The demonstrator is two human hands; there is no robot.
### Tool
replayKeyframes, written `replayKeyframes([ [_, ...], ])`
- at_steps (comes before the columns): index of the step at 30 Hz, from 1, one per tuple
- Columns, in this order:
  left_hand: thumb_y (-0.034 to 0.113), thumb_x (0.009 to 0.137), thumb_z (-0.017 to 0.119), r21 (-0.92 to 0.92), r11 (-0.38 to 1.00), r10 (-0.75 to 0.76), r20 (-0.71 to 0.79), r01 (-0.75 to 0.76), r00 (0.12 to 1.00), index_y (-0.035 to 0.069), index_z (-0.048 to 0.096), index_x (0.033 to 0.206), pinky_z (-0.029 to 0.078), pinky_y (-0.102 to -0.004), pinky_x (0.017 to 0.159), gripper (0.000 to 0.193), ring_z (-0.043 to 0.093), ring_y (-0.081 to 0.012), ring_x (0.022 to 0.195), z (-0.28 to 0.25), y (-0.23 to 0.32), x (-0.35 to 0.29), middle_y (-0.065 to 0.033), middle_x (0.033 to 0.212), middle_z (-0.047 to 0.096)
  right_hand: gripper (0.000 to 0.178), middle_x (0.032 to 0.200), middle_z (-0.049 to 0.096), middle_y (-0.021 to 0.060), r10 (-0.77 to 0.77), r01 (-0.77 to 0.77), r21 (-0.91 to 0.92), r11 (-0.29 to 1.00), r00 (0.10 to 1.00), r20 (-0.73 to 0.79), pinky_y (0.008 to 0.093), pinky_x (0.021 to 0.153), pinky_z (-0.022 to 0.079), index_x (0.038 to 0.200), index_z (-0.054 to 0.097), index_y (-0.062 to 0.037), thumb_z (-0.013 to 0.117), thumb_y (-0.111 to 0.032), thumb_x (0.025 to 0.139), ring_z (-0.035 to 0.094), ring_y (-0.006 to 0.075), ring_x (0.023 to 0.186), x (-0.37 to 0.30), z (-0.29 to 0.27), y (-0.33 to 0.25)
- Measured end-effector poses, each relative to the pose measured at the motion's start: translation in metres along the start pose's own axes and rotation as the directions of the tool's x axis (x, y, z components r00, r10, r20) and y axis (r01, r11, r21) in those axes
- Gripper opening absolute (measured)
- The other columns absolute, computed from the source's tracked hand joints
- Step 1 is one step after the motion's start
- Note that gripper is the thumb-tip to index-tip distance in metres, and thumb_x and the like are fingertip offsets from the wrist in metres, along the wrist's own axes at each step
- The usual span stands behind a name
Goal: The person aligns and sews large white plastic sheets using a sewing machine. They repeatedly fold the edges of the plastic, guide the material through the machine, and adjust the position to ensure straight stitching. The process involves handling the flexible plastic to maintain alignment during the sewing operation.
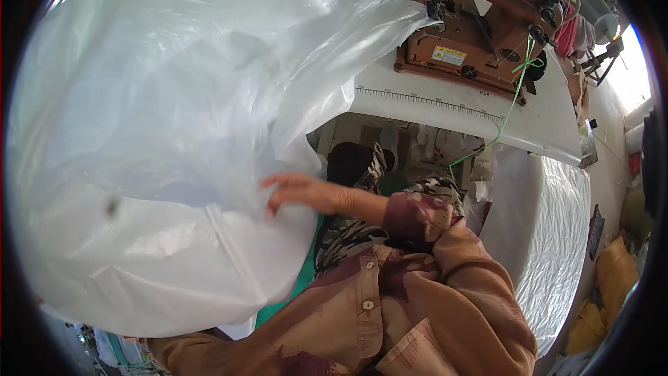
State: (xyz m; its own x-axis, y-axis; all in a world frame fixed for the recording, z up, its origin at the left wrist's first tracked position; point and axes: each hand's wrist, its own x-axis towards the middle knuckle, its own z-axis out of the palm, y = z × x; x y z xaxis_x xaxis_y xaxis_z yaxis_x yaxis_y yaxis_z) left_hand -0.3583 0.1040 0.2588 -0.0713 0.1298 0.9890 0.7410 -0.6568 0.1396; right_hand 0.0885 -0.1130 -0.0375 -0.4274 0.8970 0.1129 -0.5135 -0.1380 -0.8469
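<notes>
A large white woven sack [160,264] fills the left side, tilted up in front of me. Thin translucent plastic film [167,83] billows at its upper part, and a gathered strip of it runs right to the head of a brown sewing machine [480,35]. My right hand [303,193] reaches leftward over my lap, next to the sack's right edge. Its fingers are apart, slightly blurred, with nothing between them. My left forearm passes beneath the sack at the lower left, and the sack hides that hand.
A pale machine table [536,122] with a ruler strip along its edge stands ahead. Green cord [518,90] hangs from the machine past the table edge. At the right lies a stack of shiny white sheeting [550,237]. Yellow sacks [612,278] sit on the floor beyond.
</notes>
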Motion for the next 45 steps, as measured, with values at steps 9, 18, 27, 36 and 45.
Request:
replayKeyframes([
  [9, 0.033, 0.099, 0.051, 0.447, 0.875, -0.301, 0.801, -0.184, 0.518, 0.003, 0.057, 0.133, 0.045, -0.0392, 0.102, 0.047, 0.056, -0.0288, 0.122, 0.092, -0.256, 0.01, -0.0164, 0.131, 0.061, 0.054, 0.105, 0.07, 0.0115, -0.099, 0.186, -0.449, 0.874, 0.972, 0.211, 0.0341, 0.098, 0.046, 0.146, 0.04, -0.0051, 0.059, -0.025, 0.1, 0.064, 0.0193, 0.105, -0.066, 0.078, -0.022],
  [18, 0.022, 0.1, 0.053, -0.269, 0.963, 0.23, 0.812, -0.006, 0.536, 0.002, 0.067, 0.112, 0.052, -0.0388, 0.081, 0.027, 0.067, -0.0353, 0.095, 0.22, 0.189, -0.153, -0.0176, 0.103, 0.069, 0.032, 0.081, 0.058, 0.0008, -0.297, -0.043, -0.329, 0.943, 0.338, -0.893, 0.0243, 0.073, 0.046, 0.099, 0.058, -0.0029, 0.068, -0.034, 0.095, 0.055, 0.0088, 0.076, -0.094, -0.016, 0.026],
  [27, 0.032, 0.1, 0.052, -0.287, 0.951, 0.227, 0.903, 0.118, 0.364, 0.003, 0.062, 0.124, 0.045, -0.0409, 0.1, 0.039, 0.059, -0.0305, 0.119, 0.267, 0.29, -0.286, -0.0138, 0.129, 0.063, 0.048, 0.091, 0.062, 0.0074, -0.31, -0.125, -0.336, 0.934, 0.189, -0.932, 0.0297, 0.08, 0.049, 0.102, 0.057, 0.005, 0.076, -0.037, 0.088, 0.057, 0.0137, 0.082, -0.055, -0.048, 0.047],
  [36, 0.036, 0.101, 0.049, -0.419, 0.9, 0.317, 0.819, 0.12, 0.477, 0.004, 0.061, 0.128, 0.033, -0.0414, 0.113, 0.043, 0.048, -0.0262, 0.134, 0.347, 0.258, -0.308, -0.011, 0.139, 0.057, 0.033, 0.092, 0.07, 0.005, -0.233, 0.06, -0.231, 0.971, 0.446, -0.864, 0.0279, 0.076, 0.05, 0.109, 0.068, 0.0045, 0.064, -0.026, 0.098, 0.061, 0.0109, 0.082, -0.036, -0.05, 0.04],
  [45, 0.03, 0.1, 0.053, -0.564, 0.801, 0.463, 0.797, 0.202, 0.388, 0.004, 0.06, 0.13, 0.029, -0.0416, 0.117, 0.04, 0.045, -0.0255, 0.137, 0.343, 0.214, -0.297, -0.0089, 0.14, 0.056, 0.026, 0.084, 0.067, 0.0082, -0.161, 0.171, 0.0, 0.985, 0.925, -0.344, 0.0329, 0.076, 0.053, 0.086, 0.064, -0.0017, 0.056, -0.021, 0.102, 0.065, 0.0186, 0.08, -0.151, 0.017, -0.031],
])
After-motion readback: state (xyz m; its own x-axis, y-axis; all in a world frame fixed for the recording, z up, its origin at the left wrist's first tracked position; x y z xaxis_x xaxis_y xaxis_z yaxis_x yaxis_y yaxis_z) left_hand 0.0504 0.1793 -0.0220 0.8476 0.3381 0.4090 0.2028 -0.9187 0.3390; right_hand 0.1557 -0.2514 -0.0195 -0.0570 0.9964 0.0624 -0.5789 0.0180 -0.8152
